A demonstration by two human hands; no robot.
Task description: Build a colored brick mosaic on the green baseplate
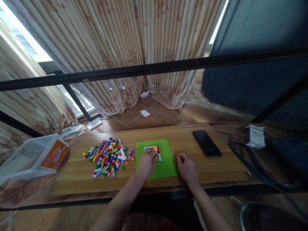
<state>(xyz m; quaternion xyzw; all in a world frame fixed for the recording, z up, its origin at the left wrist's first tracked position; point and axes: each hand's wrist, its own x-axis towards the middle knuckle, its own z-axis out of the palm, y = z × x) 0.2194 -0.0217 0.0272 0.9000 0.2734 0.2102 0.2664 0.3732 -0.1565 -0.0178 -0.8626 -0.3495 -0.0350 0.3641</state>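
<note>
Covering part of the green baseplate (168, 165), my left hand (146, 163) has its fingers bunched together, the tips at the small patch of bricks (159, 157) set on the studs; from up here I can't tell whether a piece is pinched between them. That patch, edged in red and white with some yellow and blue showing, lies under and just past those fingertips, partly hidden by them. My right hand (189, 168) is loosely curled just beside the plate's right edge, with the patch off to its left; I can't tell if anything sits inside the curl.

To the left of the plate I have the heap of loose bricks (109, 157), many colours, spread over the wooden table (74, 171), with a white scrap (122, 155) on top. Right of the plate lies a black phone (207, 143), its screen dark.

Beyond the left end of the table, a clear plastic bin (26, 150) carries an orange label (55, 154) with white characters, too blurred for me to read. Past the other end, the print on a folded leaflet (256, 136) is too small. On the floor past the far edge, a white booklet (94, 124) bears dark marks I can't make out, and a white sheet (145, 113) lies near the curtains (115, 38).
</note>
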